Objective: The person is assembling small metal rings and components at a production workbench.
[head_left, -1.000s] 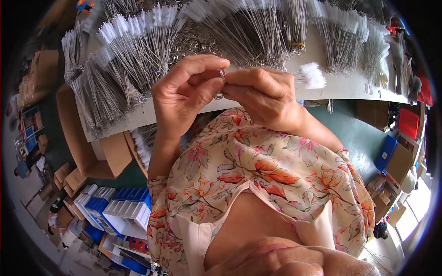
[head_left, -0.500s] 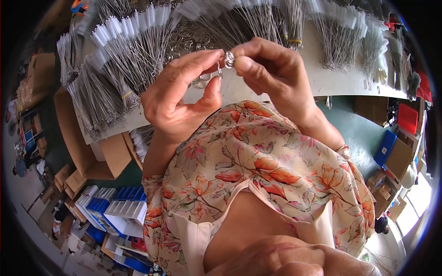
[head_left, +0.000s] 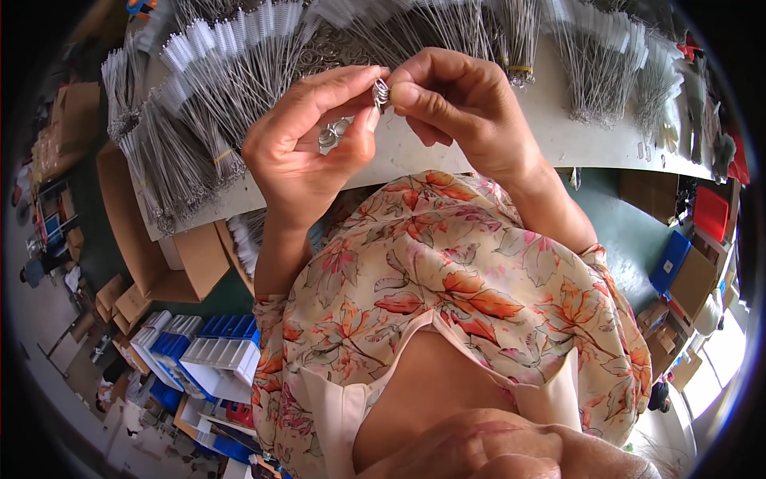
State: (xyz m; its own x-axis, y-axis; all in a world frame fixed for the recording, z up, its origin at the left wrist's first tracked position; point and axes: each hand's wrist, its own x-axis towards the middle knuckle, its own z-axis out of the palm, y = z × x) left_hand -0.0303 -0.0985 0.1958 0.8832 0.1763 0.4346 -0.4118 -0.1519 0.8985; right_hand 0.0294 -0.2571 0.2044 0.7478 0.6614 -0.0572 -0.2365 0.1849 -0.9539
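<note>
Both my hands are raised over the front of the table, fingertips nearly meeting. My left hand [head_left: 307,148] pinches a thin metal ring edge-on between thumb and forefinger. Right against it, a small cluster of shiny metal rings [head_left: 381,91] is gripped by the thumb and forefinger of my right hand [head_left: 459,108]. More rings [head_left: 333,133] show behind my left thumb; whether that hand holds them or they lie on the table, I cannot tell. A pile of loose metal rings [head_left: 339,53] lies on the table beyond my hands.
Bundles of wire-handled brushes [head_left: 231,72] with white bristles cover the back and left of the pale table [head_left: 527,132]; other bundles [head_left: 594,68] stand at right. An open cardboard box [head_left: 163,263] is below the left edge, with blue and white bins [head_left: 219,351] nearer me.
My right hand has moved left and slightly up, bringing the ring cluster against the ring in my left fingertips. The left fingers have closed in a little.
</note>
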